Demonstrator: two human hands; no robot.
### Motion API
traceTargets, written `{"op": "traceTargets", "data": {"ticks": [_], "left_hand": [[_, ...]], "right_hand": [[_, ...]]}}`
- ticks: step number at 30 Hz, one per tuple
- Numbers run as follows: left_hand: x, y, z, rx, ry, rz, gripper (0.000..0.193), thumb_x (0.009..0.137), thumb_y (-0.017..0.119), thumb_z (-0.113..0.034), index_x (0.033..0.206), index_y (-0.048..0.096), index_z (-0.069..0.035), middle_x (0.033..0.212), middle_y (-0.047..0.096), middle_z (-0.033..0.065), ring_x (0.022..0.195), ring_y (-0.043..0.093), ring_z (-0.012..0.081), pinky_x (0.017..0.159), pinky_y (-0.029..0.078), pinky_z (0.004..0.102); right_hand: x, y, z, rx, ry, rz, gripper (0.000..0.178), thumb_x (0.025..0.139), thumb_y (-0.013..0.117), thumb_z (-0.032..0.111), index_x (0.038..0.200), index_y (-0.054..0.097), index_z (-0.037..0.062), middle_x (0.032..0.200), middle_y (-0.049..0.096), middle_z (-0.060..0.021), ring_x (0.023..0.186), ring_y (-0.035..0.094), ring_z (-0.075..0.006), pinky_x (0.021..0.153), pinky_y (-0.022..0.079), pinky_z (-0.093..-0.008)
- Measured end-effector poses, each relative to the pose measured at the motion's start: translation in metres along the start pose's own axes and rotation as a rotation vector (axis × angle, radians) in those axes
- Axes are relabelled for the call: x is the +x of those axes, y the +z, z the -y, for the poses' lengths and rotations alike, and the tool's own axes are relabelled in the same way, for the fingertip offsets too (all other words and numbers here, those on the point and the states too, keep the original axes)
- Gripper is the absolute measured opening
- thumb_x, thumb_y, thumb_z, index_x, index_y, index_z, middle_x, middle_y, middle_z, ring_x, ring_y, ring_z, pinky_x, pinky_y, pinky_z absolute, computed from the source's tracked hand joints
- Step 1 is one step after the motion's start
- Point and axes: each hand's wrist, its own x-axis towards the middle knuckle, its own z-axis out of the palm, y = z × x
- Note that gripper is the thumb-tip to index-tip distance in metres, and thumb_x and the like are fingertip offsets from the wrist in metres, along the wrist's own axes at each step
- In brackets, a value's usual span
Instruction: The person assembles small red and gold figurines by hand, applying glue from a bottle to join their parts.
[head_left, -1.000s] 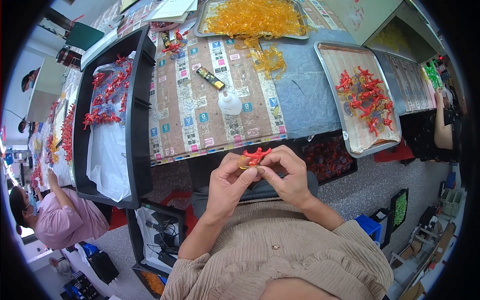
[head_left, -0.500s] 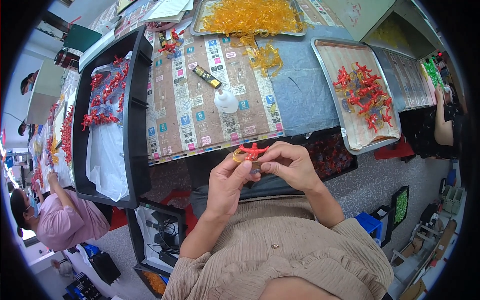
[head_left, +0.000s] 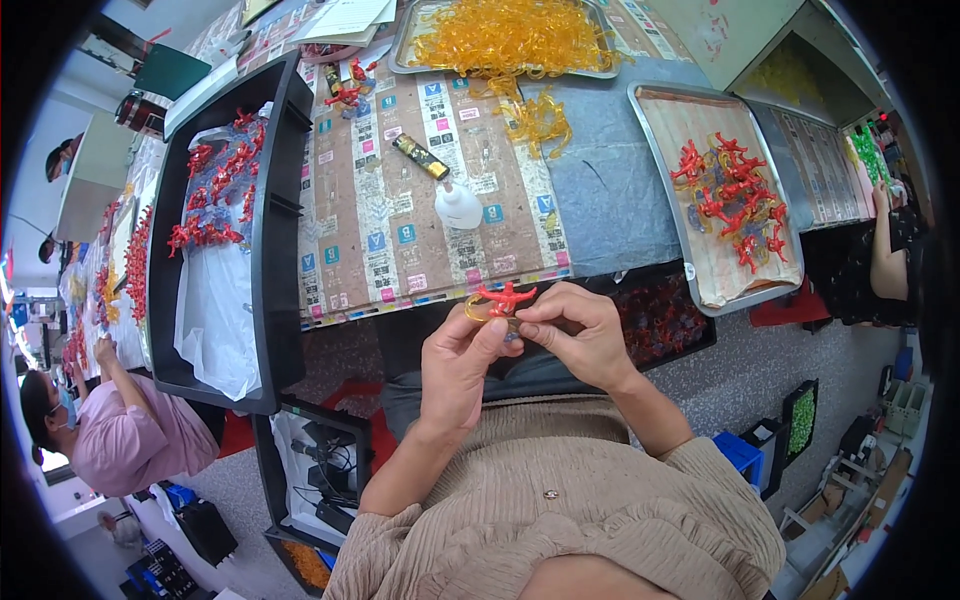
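Observation:
Over my lap, just off the table's front edge, both hands pinch one small red toy figure with outstretched arms. A curved yellow translucent strip loops out on its left side, and a bluish clear part shows below it. My left hand grips from the left with thumb and fingers. From the right, the thumb and index finger of my right hand press against the figure's lower part. My fingers hide much of the figure's underside. A white squeeze bottle stands on the table ahead.
Left is a black crate with red figures on plastic. A dark patterned tube lies behind the bottle. Yellow strips heap on a far tray; a metal tray at right bears more figures. A co-worker in pink sits left, another right.
The view has shifted slightly, so the table appears a little further right. Both hands keep the red figure in about the same place, with small finger shifts.

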Motion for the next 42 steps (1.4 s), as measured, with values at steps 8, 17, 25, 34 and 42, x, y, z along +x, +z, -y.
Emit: {"op": "traceTargets", "data": {"ticks": [8, 17, 25, 34, 42], "left_hand": [[0.007, -0.003, 0.002, 0.644, 0.539, -0.063, 0.025, 0.079, 0.072, 0.001, 0.102, 0.066, 0.004, 0.094, 0.056, 0.0061, 0.073, 0.058, 0.0109, 0.062, 0.051, 0.0213], [0.015, -0.009, 0.001, 1.18, 1.053, 0.009, 0.044, 0.064, 0.075, -0.002, 0.106, 0.065, 0.005, 0.077, 0.055, 0.0087, 0.066, 0.057, 0.0236, 0.056, 0.047, 0.0323], [0.017, -0.013, 0.002, 1.217, 1.086, 0.037, 0.042, 0.063, 0.073, -0.002, 0.105, 0.065, 0.004, 0.077, 0.054, 0.008, 0.065, 0.056, 0.0235, 0.054, 0.046, 0.0333], [0.017, -0.013, 0.002, 1.266, 1.122, 0.03, 0.04, 0.065, 0.075, -0.005, 0.103, 0.065, 0.005, 0.074, 0.053, 0.0074, 0.063, 0.055, 0.0223, 0.052, 0.044, 0.0327], [0.016, -0.004, -0.002, 1.28, 1.177, 0.079, 0.038, 0.067, 0.075, -0.006, 0.102, 0.065, 0.005, 0.073, 0.053, 0.0065, 0.061, 0.055, 0.0211, 0.05, 0.043, 0.0318]], "right_hand": [[0.003, 0.01, 0.014, -0.257, -0.153, -0.133, 0.016, 0.077, 0.075, 0.003, 0.092, 0.07, 0.0016, 0.084, 0.064, -0.0075, 0.072, 0.062, -0.0123, 0.064, 0.052, -0.0245], [-0.004, 0.034, 0.027, -0.265, -0.068, -0.248, 0.014, 0.073, 0.076, -0.001, 0.084, 0.068, 0.0008, 0.078, 0.06, -0.0046, 0.061, 0.055, -0.0077, 0.052, 0.043, -0.021], [-0.003, 0.038, 0.026, -0.314, -0.104, -0.286, 0.01, 0.074, 0.075, 0.0, 0.081, 0.067, 0.0003, 0.078, 0.059, -0.0038, 0.056, 0.056, -0.0049, 0.046, 0.043, -0.0188], [-0.002, 0.037, 0.025, -0.313, -0.044, -0.287, 0.01, 0.074, 0.075, 0.0, 0.08, 0.067, 0.0008, 0.074, 0.059, -0.0038, 0.055, 0.055, -0.0048, 0.045, 0.043, -0.0194], [-0.006, 0.042, 0.019, -0.343, -0.203, -0.462, 0.011, 0.073, 0.074, -0.003, 0.073, 0.064, 0.0004, 0.069, 0.057, -0.0026, 0.053, 0.046, -0.0056, 0.045, 0.035, -0.0211]]}}
